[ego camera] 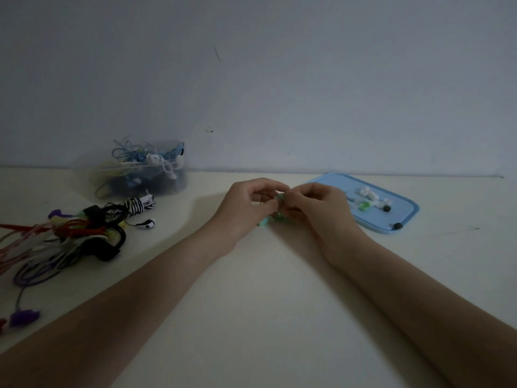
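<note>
Over the middle of the pale table, my left hand [249, 208] and my right hand [313, 210] meet fingertip to fingertip. Between them they pinch a small green earphone piece [279, 198]; most of it is hidden by the fingers. A bit of light green cord or plastic [264, 222] shows just below the hands, by the table surface. Both forearms reach in from the bottom corners of the view.
A clear plastic tub [140, 172] stuffed with tangled earphones stands at the back left by the wall. A pile of coloured earphone cables [70, 236] lies at the left. A blue lid [363, 201] at the right holds several small white, green and black ear tips.
</note>
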Action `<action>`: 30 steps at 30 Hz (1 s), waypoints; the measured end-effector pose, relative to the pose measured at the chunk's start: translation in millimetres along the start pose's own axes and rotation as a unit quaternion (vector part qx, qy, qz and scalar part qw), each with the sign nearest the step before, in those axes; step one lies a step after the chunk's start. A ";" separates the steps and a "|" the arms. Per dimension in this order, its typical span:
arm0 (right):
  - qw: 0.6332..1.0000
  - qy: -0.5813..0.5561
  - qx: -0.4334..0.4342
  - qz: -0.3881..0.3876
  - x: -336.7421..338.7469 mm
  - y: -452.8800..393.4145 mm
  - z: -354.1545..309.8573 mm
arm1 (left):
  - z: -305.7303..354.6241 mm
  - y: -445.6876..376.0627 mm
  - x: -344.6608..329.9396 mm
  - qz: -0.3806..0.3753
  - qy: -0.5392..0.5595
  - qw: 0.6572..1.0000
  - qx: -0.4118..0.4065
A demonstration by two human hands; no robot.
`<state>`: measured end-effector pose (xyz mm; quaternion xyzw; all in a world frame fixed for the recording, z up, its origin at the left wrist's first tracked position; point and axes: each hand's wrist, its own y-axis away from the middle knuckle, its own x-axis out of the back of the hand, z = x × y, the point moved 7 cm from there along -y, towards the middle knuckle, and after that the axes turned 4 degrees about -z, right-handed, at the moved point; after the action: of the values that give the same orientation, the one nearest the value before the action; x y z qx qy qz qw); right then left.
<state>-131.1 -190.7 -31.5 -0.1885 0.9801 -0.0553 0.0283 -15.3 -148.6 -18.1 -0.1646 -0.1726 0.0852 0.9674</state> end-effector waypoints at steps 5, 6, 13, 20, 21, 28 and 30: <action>0.968 0.208 0.108 0.084 1.1 3.2 -17.7 | -1.8 -3.2 1.5 0.009 -0.028 1.000 -0.008; 0.966 0.217 0.112 0.088 2.3 2.1 -20.9 | -1.6 -3.5 1.7 0.013 -0.031 0.999 -0.008; 0.965 0.218 0.110 0.095 13.0 -0.8 -22.9 | -0.7 -3.4 -1.1 0.015 -0.089 0.995 -0.032; 0.935 0.296 0.153 0.121 34.9 -5.5 -57.8 | 12.2 0.8 -4.8 0.018 -0.093 0.994 -0.055; 0.920 0.329 0.165 0.135 44.0 -7.3 -65.9 | 13.5 0.7 -6.0 0.015 -0.094 0.994 -0.059; 0.846 0.499 0.117 0.147 93.2 -23.0 -48.8 | 27.5 -3.2 -31.1 -0.030 -0.090 0.992 -0.084; 0.845 0.509 0.109 0.120 92.3 -27.1 -42.0 | 28.5 -8.0 -37.0 -0.041 -0.107 0.990 -0.085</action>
<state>-210.0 -246.0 10.2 -0.0101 0.8597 -0.2457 -0.4477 -59.0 -156.1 -1.4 -0.2289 -0.2885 0.0474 0.9285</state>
